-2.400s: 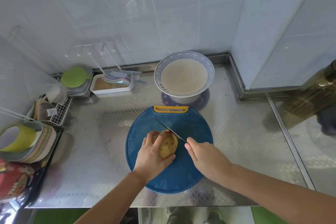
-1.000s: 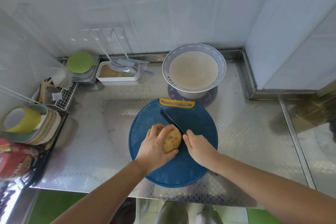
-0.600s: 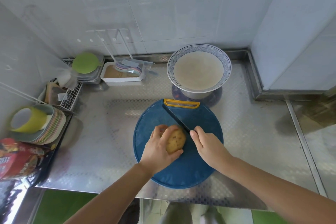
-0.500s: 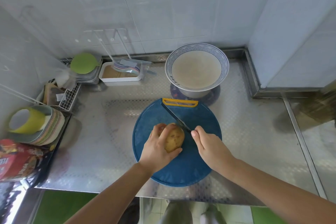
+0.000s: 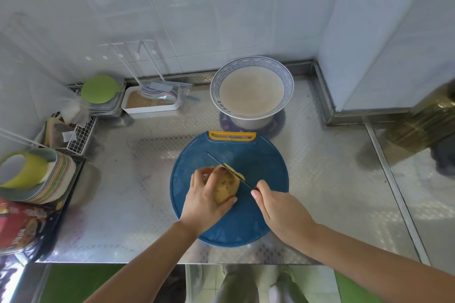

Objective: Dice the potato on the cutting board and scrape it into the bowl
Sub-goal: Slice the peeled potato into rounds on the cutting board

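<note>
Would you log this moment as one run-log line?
phase: slicing | left hand: holds potato | right hand: knife cutting potato | bowl: no potato

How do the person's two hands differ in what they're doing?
The left hand curls round the potato, steadying it, while the right hand grips the knife. The left hand lies left of the knife, the right hand at its near end. Both are above the blue cutting board.

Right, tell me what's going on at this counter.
A person is slicing a potato on the blue cutting board. The left hand grips the potato while the right hand holds the knife, its blade in the potato, a thin slice parting on the far side. No potato is in the bowl yet.
</note>
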Tool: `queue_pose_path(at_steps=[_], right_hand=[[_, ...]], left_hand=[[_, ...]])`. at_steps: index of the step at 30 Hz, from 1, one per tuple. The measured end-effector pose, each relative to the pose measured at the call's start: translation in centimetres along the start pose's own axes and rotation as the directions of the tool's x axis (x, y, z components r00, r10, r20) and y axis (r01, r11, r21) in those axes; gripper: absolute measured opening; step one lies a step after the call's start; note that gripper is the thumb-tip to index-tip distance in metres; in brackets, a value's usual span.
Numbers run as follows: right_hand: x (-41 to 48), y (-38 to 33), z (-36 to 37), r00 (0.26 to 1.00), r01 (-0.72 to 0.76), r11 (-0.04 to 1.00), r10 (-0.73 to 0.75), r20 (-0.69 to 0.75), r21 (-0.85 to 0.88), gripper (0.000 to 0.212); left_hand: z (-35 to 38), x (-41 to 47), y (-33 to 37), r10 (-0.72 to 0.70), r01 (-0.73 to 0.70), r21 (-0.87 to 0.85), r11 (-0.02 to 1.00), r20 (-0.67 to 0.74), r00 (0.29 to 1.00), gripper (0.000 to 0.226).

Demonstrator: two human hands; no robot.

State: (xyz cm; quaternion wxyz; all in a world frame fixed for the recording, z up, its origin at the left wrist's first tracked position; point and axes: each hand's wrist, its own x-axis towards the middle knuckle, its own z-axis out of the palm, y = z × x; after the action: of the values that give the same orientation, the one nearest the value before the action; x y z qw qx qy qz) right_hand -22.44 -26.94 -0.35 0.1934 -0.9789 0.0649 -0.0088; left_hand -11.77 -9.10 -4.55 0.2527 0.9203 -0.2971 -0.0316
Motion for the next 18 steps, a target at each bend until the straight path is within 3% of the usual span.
queue_pose_path(at_steps=[4,8,12,18], right_hand=[[-0.1,-0.2,0.1,0.999,0.031,0.999,-0.032,-0.013,-0.027,0.024],[-0.1,0.1,0.1,1.0,0.007,1.0,-0.007,0.011,-0.002,0.046],[0.2,0.2,0.0,0.997,0.045,0.997,-0.041,0.06,-0.066,0.051],[0.7,1.1,0.1,0.985,0.103,0.995,-0.104,0.137,0.019,0.063]], left_hand=[[0.0,0.0,0.1,0.006,-0.006,0.002,1.0,-0.007,1.0,0.072],[-0.2,0.0,0.1,-0.008,0.008,-0.006,1.0,0.011,1.0,0.073],[-0.4,0.0,0.1,-0.01,0.01,-0.025,1.0,0.015,1.0,0.072],[-0.6,0.2,0.2,-0.015,0.016,-0.036,0.999,0.025,1.0,0.075]])
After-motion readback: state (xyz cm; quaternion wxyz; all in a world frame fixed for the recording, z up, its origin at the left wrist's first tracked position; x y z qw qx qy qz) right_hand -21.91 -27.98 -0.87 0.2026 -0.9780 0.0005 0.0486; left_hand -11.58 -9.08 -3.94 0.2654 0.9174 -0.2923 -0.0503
